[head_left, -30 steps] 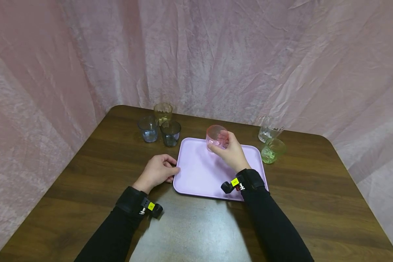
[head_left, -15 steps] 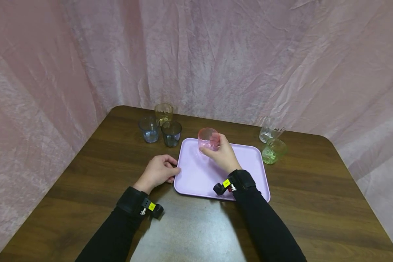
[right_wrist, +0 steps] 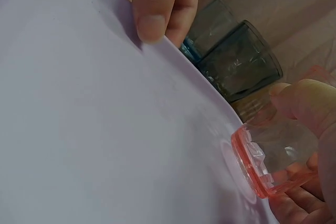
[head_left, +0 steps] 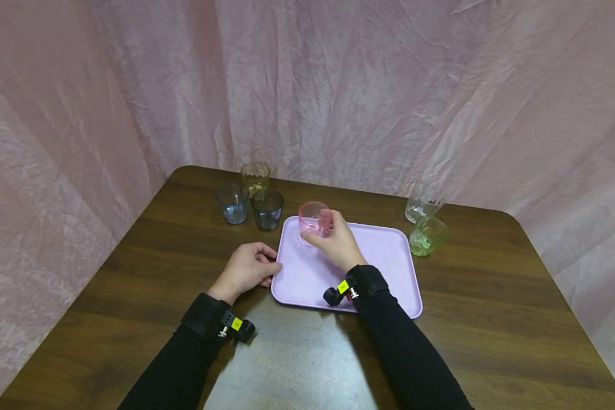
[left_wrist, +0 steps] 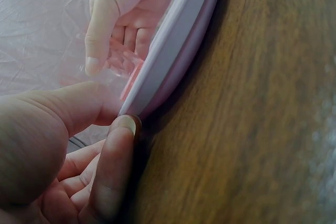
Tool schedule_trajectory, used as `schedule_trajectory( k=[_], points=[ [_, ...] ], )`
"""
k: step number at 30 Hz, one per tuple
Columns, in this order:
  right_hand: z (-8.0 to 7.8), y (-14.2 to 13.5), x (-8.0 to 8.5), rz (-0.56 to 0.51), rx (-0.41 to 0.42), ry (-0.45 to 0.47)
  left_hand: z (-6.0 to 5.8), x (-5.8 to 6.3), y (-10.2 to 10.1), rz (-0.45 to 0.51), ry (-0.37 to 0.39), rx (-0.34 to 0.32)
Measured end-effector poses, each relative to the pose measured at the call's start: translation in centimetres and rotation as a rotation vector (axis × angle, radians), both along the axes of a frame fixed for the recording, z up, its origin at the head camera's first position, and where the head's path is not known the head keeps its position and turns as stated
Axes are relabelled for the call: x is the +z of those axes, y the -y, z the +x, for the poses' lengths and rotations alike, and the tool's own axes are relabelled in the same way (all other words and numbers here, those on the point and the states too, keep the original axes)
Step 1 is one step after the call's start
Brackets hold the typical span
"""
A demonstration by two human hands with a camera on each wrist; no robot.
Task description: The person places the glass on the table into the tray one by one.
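Note:
My right hand (head_left: 335,244) grips a clear pink glass (head_left: 311,219), thumb on its near side and fingers round the far side. The glass is upright over the far left corner of a lilac tray (head_left: 369,267). In the right wrist view, the base of the pink glass (right_wrist: 252,163) is right at the tray's surface, with its reflection beside it. My left hand (head_left: 246,266) pinches the tray's left edge. In the left wrist view, the thumb (left_wrist: 79,106) lies over the tray's rim (left_wrist: 163,51) and a fingertip (left_wrist: 125,129) presses from the outer side.
Left of the tray stand a blue glass (head_left: 233,205), a dark grey glass (head_left: 267,212) and a yellow glass (head_left: 256,177). On the right, a green glass (head_left: 425,238) stands close to the tray's edge, with a clear glass (head_left: 421,206) behind it. A pink curtain (head_left: 307,91) hangs behind the wooden table (head_left: 492,319).
My right hand has moved left over the tray with the pink glass, from the middle of the far edge to the far left corner. My left hand has stayed at the tray's edge.

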State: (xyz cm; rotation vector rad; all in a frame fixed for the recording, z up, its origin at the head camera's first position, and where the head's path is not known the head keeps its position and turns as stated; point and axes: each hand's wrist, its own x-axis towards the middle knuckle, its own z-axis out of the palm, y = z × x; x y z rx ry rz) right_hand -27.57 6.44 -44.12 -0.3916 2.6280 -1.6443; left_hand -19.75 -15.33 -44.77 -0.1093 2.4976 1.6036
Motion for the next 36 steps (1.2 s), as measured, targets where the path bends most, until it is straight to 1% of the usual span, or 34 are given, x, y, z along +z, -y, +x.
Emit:
schedule_trajectory(
  k=[4, 10, 20, 32, 36],
  points=[
    [-0.05, 0.16, -0.02, 0.019, -0.005, -0.011, -0.08, 0.18, -0.02, -0.014, 0.006, 0.002],
    [-0.15, 0.32, -0.39, 0.031, -0.007, -0.012, -0.14, 0.27, -0.14, -0.008, 0.003, -0.007],
    [-0.15, 0.52, -0.62, 0.021, -0.008, -0.01, -0.15, 0.35, -0.2, -0.009, -0.001, -0.005],
    [0.1, 0.5, -0.59, 0.03, 0.003, -0.011, -0.07, 0.12, -0.13, -0.013, 0.023, 0.007],
    [0.18, 0.34, -0.41, 0.022, 0.005, -0.018, -0.01, 0.03, -0.04, -0.015, 0.018, 0.005]
  ],
)
